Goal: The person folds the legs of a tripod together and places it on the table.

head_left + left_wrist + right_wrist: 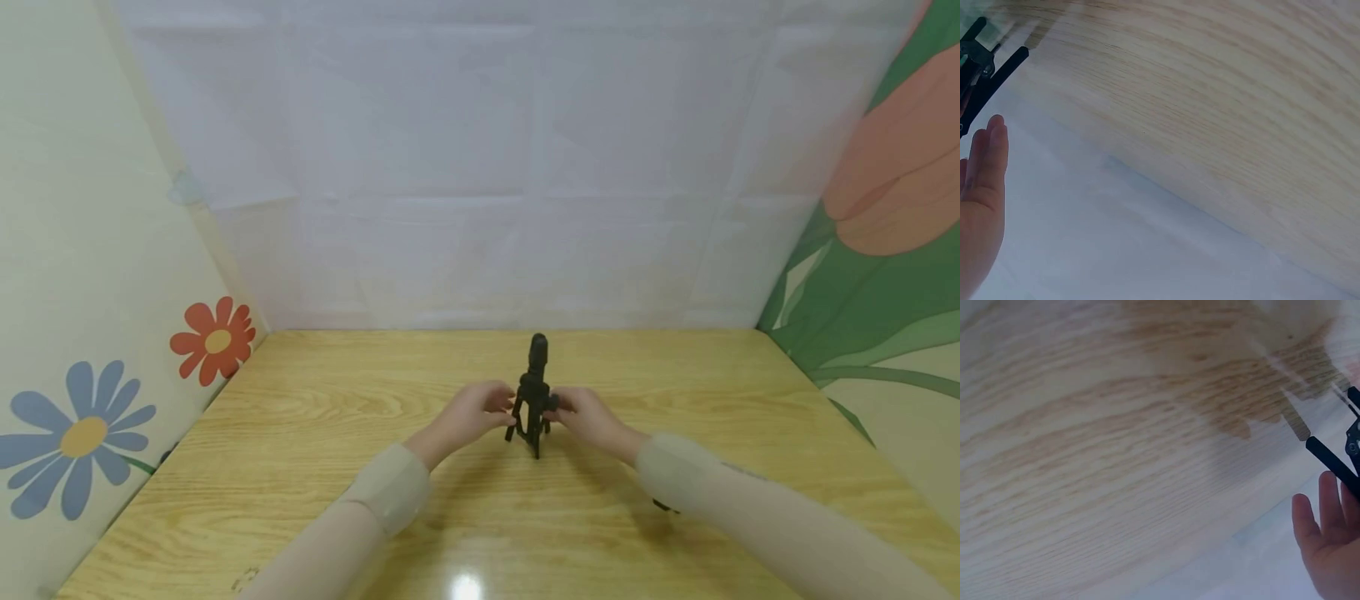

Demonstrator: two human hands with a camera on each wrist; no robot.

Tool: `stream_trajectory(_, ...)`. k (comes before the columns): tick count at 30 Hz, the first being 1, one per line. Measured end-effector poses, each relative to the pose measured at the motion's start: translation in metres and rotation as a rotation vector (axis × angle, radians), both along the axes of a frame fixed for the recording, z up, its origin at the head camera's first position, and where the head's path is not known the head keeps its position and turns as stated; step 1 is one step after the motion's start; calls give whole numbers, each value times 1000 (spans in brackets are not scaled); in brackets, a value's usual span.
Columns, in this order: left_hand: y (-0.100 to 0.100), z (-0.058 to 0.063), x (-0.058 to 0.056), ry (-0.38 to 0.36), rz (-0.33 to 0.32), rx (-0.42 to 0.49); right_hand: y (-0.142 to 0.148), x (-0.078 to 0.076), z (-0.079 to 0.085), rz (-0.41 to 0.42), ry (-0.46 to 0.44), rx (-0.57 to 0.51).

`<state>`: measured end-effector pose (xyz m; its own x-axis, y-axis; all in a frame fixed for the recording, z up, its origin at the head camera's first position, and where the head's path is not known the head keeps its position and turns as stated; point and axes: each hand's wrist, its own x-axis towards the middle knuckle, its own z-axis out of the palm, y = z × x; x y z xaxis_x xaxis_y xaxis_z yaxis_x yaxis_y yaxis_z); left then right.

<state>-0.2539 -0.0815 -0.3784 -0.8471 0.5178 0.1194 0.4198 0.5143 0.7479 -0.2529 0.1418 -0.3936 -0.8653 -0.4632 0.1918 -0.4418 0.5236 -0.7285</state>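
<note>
A small black tripod (536, 398) stands on the wooden table with its legs spread and a thick black upper part upright above them. To its left is my left hand (480, 410), thumb and fingers apart beside one leg. In the left wrist view, straight fingers (991, 150) show close to a black leg (1000, 78). My right hand (588, 418) is at the tripod's other side, its fingertips right at a dark knob (552, 402). The right wrist view shows extended fingers (1330, 503) beside another leg (1330, 461); the rest of that hand is cut off.
The glossy wooden table (337, 367) ends at a white sheet (420, 167) hung behind it. Flower-painted walls stand left and right. A small dark thing (663, 505) lies partly hidden under my right sleeve. A dark mark (245, 577) shows at the front left.
</note>
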Motion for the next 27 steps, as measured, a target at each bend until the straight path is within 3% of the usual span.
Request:
stream_trajectory(5, -1, -1, 6, 14, 42, -17, 2, 3, -1, -45, 12, 11)
stream_trajectory(10, 1, -3, 11, 22, 39, -25, 2, 7, -2, -98, 22, 16)
stream_trajectory(21, 11, -6, 20, -18, 34, 24, -1, 17, 2, -195, 86, 78)
stream_trajectory(27, 19, -8, 21, -3, 59, 58, -5, 22, 3, -206, 122, 94)
